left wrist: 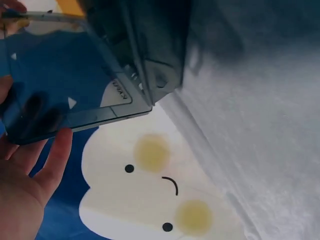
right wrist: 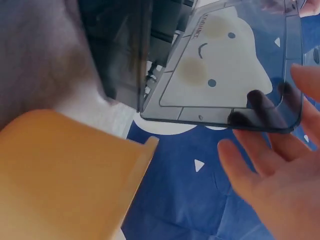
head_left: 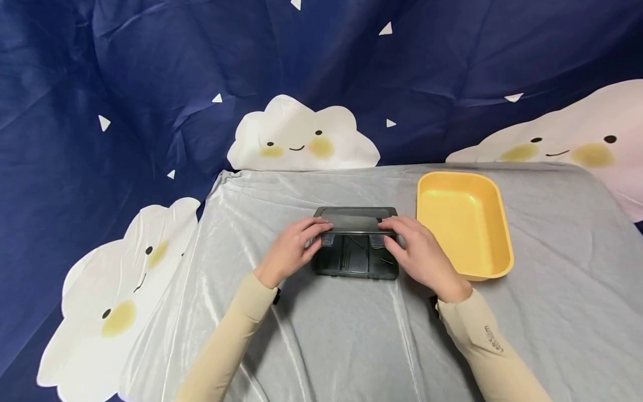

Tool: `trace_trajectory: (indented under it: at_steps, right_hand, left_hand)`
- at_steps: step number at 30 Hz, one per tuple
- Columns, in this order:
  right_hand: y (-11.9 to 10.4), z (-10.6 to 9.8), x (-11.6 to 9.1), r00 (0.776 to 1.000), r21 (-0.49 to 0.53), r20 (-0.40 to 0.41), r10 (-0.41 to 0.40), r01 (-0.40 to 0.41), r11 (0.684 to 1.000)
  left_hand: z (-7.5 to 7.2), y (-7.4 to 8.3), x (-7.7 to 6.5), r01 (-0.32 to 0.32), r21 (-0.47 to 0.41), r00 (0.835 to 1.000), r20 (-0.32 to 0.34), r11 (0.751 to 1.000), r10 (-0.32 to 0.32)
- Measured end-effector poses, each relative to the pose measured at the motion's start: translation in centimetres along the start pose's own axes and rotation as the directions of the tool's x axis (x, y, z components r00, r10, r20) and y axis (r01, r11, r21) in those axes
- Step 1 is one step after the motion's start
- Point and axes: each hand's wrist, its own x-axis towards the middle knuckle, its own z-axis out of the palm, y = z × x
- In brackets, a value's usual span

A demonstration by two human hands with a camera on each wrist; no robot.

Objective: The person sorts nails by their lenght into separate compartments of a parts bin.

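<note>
A dark, see-through compartment box (head_left: 358,274) stands on the cloth with its hinged lid (head_left: 354,219) raised part way. My left hand (head_left: 295,245) pinches the lid's left front corner between thumb and fingers. At the right front corner, my right hand (head_left: 424,254) grips the same lid likewise. Dividers split the inside of the box, where several thin, dark rod-like pieces (head_left: 386,261) lie; their kind is too small to tell. Through the lid (left wrist: 65,75) in the left wrist view, fingertips show as dark patches. The right wrist view also shows fingers behind the lid (right wrist: 220,114).
A yellow plastic bin (head_left: 504,245) stands just right of the box, close to my right hand. Wrinkled grey cloth (head_left: 341,335) covers the table. Behind it hangs a dark blue curtain (head_left: 326,56) with printed clouds and white triangles.
</note>
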Motion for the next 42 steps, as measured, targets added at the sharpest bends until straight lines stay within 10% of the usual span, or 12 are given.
trace_trajectory:
  at_steps: [17,42]
  right_hand:
    - [0.4,2.4,-3.4,0.968,-0.165,0.25,-0.005,0.048,0.985]
    - [0.9,3.5,-4.8,0.965,-0.218,0.258,-0.039,0.098,0.971]
  left_hand:
    - [2.0,1.8,-3.5,-0.034,0.158,0.973,0.232,0.987,-0.003]
    - [3.6,2.0,-4.8,0.072,0.057,0.96,0.266,0.996,-0.084]
